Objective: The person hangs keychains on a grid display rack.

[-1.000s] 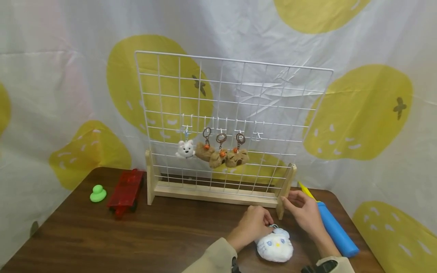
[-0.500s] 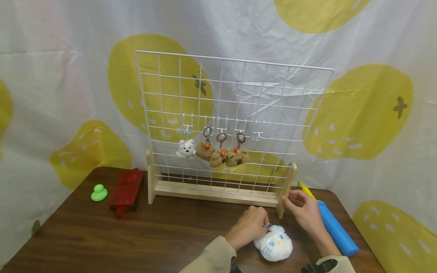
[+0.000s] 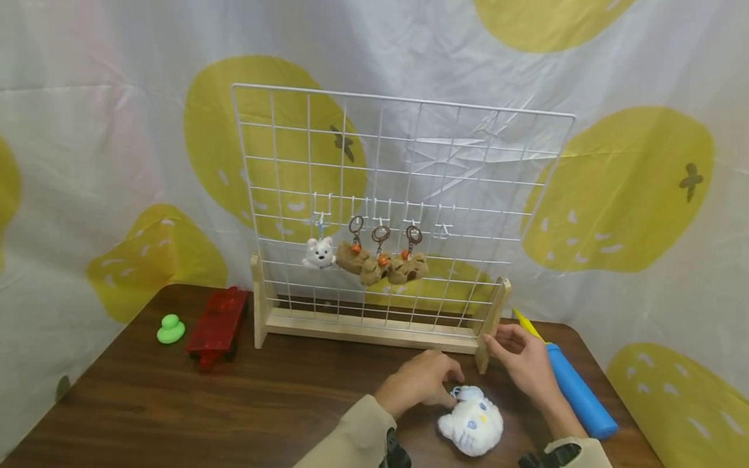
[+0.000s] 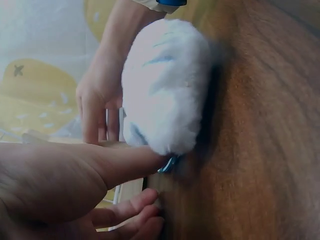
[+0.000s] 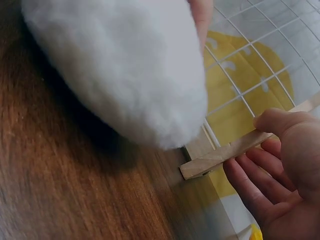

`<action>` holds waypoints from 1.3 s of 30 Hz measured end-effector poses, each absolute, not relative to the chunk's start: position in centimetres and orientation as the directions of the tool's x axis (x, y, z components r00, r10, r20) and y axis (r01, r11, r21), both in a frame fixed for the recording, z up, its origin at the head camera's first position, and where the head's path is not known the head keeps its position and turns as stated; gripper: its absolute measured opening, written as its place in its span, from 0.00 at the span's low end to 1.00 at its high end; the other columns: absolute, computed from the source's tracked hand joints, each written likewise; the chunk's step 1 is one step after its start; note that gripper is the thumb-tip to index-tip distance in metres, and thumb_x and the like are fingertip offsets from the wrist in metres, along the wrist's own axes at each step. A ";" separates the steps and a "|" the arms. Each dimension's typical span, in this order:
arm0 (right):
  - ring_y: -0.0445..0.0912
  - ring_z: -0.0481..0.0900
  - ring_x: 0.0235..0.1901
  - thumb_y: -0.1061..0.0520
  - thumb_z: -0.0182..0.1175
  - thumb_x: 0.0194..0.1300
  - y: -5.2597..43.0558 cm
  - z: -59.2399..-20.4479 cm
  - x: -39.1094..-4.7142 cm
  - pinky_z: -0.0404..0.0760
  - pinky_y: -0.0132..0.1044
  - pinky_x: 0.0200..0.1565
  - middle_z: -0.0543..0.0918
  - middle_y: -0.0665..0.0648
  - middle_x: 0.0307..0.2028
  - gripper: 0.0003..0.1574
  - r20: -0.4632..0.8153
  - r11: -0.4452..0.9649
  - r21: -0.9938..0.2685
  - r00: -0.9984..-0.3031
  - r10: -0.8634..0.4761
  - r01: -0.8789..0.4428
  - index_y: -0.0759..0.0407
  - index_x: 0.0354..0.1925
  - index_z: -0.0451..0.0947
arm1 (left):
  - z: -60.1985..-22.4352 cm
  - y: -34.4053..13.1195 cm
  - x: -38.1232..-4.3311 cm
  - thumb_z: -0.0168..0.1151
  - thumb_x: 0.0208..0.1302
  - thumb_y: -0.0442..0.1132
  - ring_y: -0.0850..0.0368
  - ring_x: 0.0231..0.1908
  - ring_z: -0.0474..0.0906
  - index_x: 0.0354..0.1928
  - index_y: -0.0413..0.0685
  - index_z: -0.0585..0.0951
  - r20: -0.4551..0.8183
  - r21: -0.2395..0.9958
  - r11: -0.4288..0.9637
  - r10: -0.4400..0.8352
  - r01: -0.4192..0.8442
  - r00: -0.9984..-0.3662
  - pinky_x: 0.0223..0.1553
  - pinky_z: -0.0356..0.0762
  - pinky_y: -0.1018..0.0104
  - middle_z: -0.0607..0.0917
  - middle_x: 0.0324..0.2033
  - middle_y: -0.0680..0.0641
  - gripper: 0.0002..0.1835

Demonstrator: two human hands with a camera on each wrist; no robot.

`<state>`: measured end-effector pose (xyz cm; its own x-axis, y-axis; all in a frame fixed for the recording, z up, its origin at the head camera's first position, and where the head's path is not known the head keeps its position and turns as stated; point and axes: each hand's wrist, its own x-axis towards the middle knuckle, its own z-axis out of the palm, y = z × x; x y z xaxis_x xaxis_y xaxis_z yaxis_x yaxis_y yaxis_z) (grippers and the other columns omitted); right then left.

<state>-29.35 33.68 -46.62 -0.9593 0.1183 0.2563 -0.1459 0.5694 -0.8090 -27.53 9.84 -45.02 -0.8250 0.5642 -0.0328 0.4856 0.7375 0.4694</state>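
Note:
A white plush cat-face charm (image 3: 473,426), with blue eyes and a small blue loop, lies on the table. My left hand (image 3: 418,383) is at its upper left; in the left wrist view the thumb (image 4: 132,162) is straight and touches the plush beside the loop, while the other fingers stand apart from it. With my right hand (image 3: 523,367) I hold the wooden end post (image 5: 225,156) of the wire grid rack (image 3: 409,138), thumb on one side and fingers on the other. The charm hides part of the rack in the right wrist view.
On the rack's hooks hang a white dog charm (image 3: 319,253) and several brown plush keychains (image 3: 408,268); one hook (image 3: 445,230) at the right bears nothing. A blue pump-like tube (image 3: 579,390) lies by my right arm. A red cart (image 3: 218,322) and green knob-shaped piece (image 3: 171,330) lie left.
My left hand was pinching the charm's loop; its fingers have now parted from the loop. The charm has turned, its face tilting. My right hand stays on the post.

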 end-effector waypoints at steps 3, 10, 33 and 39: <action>0.22 0.81 0.45 0.44 0.72 0.74 33.7 -46.6 -29.3 0.84 0.21 0.45 0.89 0.68 0.57 0.30 0.258 0.571 -0.807 -0.959 0.116 -0.148 0.65 0.60 0.82 | -45.6 10.1 -27.7 0.84 0.59 0.45 0.66 0.40 0.74 0.47 0.65 0.91 -0.020 0.481 0.721 0.577 0.499 -0.816 0.40 0.76 0.71 0.85 0.38 0.59 0.14; 0.23 0.82 0.45 0.45 0.71 0.74 33.7 -46.7 -29.4 0.85 0.21 0.46 0.89 0.69 0.57 0.30 0.261 0.562 -0.813 -0.958 0.117 -0.152 0.66 0.61 0.82 | -45.9 10.5 -28.0 0.82 0.58 0.36 0.67 0.35 0.74 0.40 0.59 0.89 -0.015 0.519 0.712 0.562 0.474 -0.827 0.35 0.75 0.74 0.83 0.33 0.59 0.12; 0.27 0.85 0.44 0.48 0.72 0.74 33.4 -46.8 -29.3 0.90 0.27 0.44 0.89 0.70 0.55 0.29 0.266 0.504 -0.845 -0.958 0.106 -0.179 0.68 0.60 0.82 | -45.6 8.3 -29.7 0.82 0.60 0.33 0.68 0.31 0.81 0.39 0.50 0.88 0.109 0.859 0.393 0.488 0.329 -0.866 0.36 0.80 0.72 0.90 0.30 0.56 0.10; 0.27 0.85 0.44 0.49 0.72 0.74 33.5 -46.9 -29.3 0.90 0.27 0.44 0.89 0.70 0.54 0.28 0.274 0.499 -0.847 -0.955 0.115 -0.183 0.69 0.59 0.82 | -45.5 8.3 -29.9 0.78 0.59 0.28 0.67 0.32 0.81 0.40 0.47 0.89 0.139 0.910 0.287 0.465 0.298 -0.874 0.33 0.81 0.73 0.90 0.31 0.52 0.10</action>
